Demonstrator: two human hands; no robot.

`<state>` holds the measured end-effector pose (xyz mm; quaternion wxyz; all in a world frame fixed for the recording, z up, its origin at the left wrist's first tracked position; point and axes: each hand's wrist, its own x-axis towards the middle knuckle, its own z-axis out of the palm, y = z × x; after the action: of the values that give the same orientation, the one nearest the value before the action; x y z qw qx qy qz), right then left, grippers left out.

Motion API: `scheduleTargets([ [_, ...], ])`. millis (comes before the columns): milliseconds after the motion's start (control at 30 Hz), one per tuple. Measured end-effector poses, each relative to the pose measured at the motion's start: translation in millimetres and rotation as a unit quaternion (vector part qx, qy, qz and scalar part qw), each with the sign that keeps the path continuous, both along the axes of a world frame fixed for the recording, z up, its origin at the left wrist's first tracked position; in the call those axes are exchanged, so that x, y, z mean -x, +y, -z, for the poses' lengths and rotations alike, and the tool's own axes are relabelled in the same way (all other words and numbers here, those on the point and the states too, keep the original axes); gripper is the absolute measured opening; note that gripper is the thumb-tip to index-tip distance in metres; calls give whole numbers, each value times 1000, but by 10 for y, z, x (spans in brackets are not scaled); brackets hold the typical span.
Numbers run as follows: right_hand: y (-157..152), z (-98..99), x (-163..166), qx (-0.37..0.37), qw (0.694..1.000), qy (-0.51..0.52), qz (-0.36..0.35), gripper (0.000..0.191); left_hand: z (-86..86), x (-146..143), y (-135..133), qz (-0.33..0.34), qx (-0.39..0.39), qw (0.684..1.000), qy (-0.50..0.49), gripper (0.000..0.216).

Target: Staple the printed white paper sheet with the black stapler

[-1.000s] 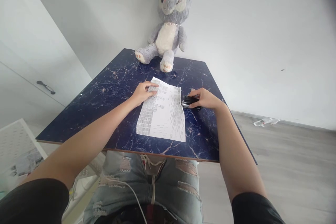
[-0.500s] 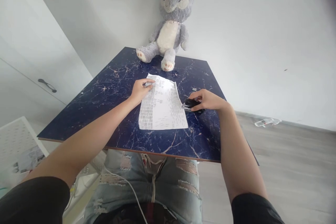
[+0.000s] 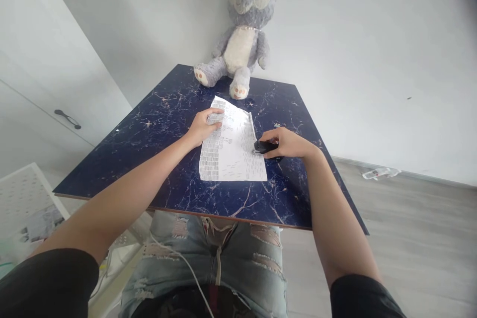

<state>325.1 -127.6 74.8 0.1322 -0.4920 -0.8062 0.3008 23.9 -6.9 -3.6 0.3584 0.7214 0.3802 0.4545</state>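
Near the middle of the frame, a printed paper (image 3: 238, 159) is on the dark blue counter (image 3: 164, 169), its long sides running roughly up and down. The left hand (image 3: 203, 128) is at the paper's upper left edge, thumb and index finger spread over the print; the view does not tell whether the other fingers grip it from below. Right of centre, the right hand (image 3: 290, 143) grasps a black stapler (image 3: 266, 146) between thumb and fingers. The stapler points left, its front end at the paper's right edge and overlapping it in view; whether the sheet sits between its jaws is hard to make out. A grey plush toy (image 3: 238, 49) sits on the counter's far end, at the top of the frame, against the wall (image 3: 354, 49). A dark handle (image 3: 67, 119) shows at the left, and clear plastic (image 3: 380, 174) lies on the floor (image 3: 417, 218) at the right.
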Motion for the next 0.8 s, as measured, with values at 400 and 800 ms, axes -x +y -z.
scheduleTargets([
  [400,102,154,139,-69,994,-9,79,24,35,-100,-157,40,9,999,31,41],
  [800,122,355,481,-188,961,-112,170,57,69,-162,-200,14,106,994,37,35],
])
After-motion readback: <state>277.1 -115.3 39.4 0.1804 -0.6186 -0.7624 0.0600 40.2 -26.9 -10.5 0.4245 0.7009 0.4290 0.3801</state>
